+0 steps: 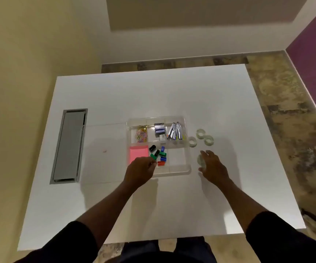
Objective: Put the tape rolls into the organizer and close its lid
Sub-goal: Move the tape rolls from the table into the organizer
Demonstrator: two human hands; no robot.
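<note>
A clear plastic organizer [180,172] with several compartments stands mid-table. Its clear lid [104,152] lies open flat to its left. Three clear tape rolls [192,141], [200,133], [208,139] lie on the table just right of the organizer. Another tape roll [200,160] lies nearer, between the spread thumb and fingers of my right hand [214,168], which hovers around it without closing. My left hand [141,170] rests over the organizer's near left part with curled fingers, next to the coloured clips. The near right compartment [178,159] holds nothing.
The organizer holds paper clips [141,136], a pink note pad [138,153], coloured binder clips [160,155], staple boxes [159,128] and pens [176,130]. A grey cable hatch [69,145] is set into the white table [172,92] at left. Floor lies beyond the table's right edge.
</note>
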